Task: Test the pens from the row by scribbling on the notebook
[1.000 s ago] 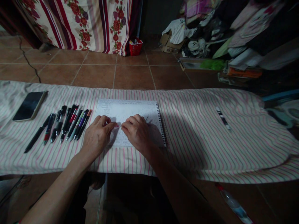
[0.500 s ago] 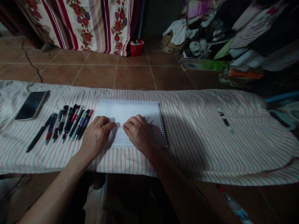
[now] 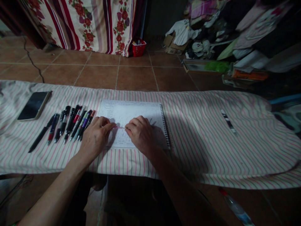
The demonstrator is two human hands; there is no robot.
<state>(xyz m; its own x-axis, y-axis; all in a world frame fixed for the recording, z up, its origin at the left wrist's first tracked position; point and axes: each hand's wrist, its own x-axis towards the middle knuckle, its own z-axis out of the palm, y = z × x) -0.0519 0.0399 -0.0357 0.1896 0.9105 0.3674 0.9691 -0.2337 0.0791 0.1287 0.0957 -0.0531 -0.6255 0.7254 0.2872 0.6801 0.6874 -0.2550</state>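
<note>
My left hand (image 3: 96,134) is closed, its thumb and finger pinching the left end of a thin pinkish rod (image 3: 120,127). At the right end of that rod, my right hand (image 3: 140,133) pinches with its fingertips. Too little of the rod shows to tell whether it is a pen part. Both hands rest over a spiral notebook (image 3: 134,110) with writing on its pages, the spiral on its right side. Left of my left hand lies a row of several pens (image 3: 72,122), mostly dark, with red, green and purple ones among them.
A phone (image 3: 34,106) lies at the left of the striped cloth (image 3: 192,131). Toward the right is a black-and-white pen-like piece (image 3: 228,121). A bottle (image 3: 236,205) lies on the floor below. Beyond stand a red basket (image 3: 138,48) and piled clothes (image 3: 181,31).
My hands have drawn very slightly apart, and a bit more of the pinkish rod shows between them. The whole view has shifted a little.
</note>
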